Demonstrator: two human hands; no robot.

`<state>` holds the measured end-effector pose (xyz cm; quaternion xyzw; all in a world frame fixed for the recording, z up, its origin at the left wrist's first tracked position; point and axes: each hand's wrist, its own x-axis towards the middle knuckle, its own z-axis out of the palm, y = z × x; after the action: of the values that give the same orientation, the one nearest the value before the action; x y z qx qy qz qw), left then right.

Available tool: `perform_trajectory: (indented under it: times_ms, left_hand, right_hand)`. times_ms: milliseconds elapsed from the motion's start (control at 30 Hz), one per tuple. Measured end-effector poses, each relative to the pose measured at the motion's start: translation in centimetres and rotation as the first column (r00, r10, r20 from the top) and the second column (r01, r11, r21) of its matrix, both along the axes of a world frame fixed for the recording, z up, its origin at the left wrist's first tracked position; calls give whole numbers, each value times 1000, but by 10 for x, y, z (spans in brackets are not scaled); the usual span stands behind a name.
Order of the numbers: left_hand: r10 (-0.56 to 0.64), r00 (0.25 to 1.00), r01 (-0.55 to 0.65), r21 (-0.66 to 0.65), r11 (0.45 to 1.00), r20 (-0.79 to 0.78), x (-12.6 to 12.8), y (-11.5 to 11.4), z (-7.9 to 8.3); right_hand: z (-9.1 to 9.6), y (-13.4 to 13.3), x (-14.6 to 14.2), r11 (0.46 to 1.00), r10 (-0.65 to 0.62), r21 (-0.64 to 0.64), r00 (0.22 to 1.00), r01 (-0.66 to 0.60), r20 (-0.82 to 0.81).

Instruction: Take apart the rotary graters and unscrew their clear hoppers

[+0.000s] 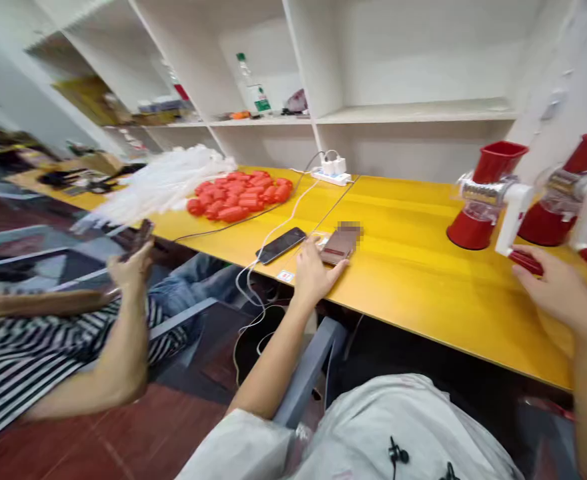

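My left hand rests flat on the yellow table, its fingertips against a brownish phone. A black smartphone lies just to the left of that hand. My right hand is at the table's right edge, with its fingers over a short red handle. Just beyond it stand a red and white vegetable grater and a second one, each with a red cup on top. A co-worker's hand holds a phone at the left.
A heap of red plastic parts and a bundle of white cable ties lie on the far table. A power strip trails cables over the table edge. White shelves stand behind. A striped sleeve fills the lower left.
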<state>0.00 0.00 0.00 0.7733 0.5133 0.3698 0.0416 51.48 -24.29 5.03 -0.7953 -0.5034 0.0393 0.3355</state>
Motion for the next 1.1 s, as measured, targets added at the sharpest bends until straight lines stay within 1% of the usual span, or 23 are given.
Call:
perform_trajectory:
  times_ms: [167,367,433,500,533,567,600,633,667,700,733,767,800,833,900,967,1033,1100]
  left_hand:
    - [-16,999,17,-19,1000,48,3,2,-1]
    - [-14,999,15,-37,999,47,0,3,-3]
    - [-14,999,14,3,1000,44,0,2,-2]
    - [-39,997,33,91,995,66,4,-3,1]
    - [-77,993,64,141,988,88,9,-7,5]
    - [-140,984,118,180,976,110,16,-11,10]
    - [-222,966,195,197,961,128,25,-17,16]
    - [-322,936,296,180,938,142,37,-22,24]
    - [-428,891,414,120,903,150,52,-27,32]
    - [-520,837,524,22,851,168,70,-30,40]
    - [-594,783,617,-109,779,182,90,-30,47]
    - [-647,738,674,-247,696,191,112,-28,53]
    - [-666,720,689,-310,655,195,136,-23,58]
    - [-676,710,695,-349,629,196,161,-16,61]
    - [-677,708,687,-419,594,200,209,6,61]
    - [-664,719,668,-469,579,204,250,29,57]
    - [-656,725,661,-480,577,210,279,46,50]
    - [-654,725,663,-474,579,215,292,56,42]
  right_hand:
    - [6,-1,-9,1000,-15,11,999,14,35]
    - [6,-3,-12,1000,-14,20,999,14,37]
    - [6,-3,-12,1000,-17,17,999,16,40]
    - [8,-4,-12,1000,-12,4,999,11,40]
    - [10,-5,-11,1000,-6,-5,999,6,43]
    - [13,-4,-10,1000,1,-12,999,-1,49]
    - [18,-3,-9,1000,9,-17,998,-8,58]
    - [23,0,-8,1000,12,-20,998,-11,63]
    - [29,3,-6,1000,10,-21,998,-8,65]
    - [36,8,-3,1000,0,-17,998,1,64]
    - [42,14,0,1000,-16,-16,998,17,58]
    - [49,21,3,999,-35,-17,998,36,50]
    - [54,28,6,998,-54,-27,998,55,39]
    - [58,35,9,997,-67,-47,997,68,24]
    - [61,46,12,993,-75,-94,997,76,5]
    - [56,54,13,991,-74,-111,997,74,-3]
    - [45,58,12,994,-84,-75,996,84,-1]
    - [34,59,13,996,-88,-22,996,88,-6]
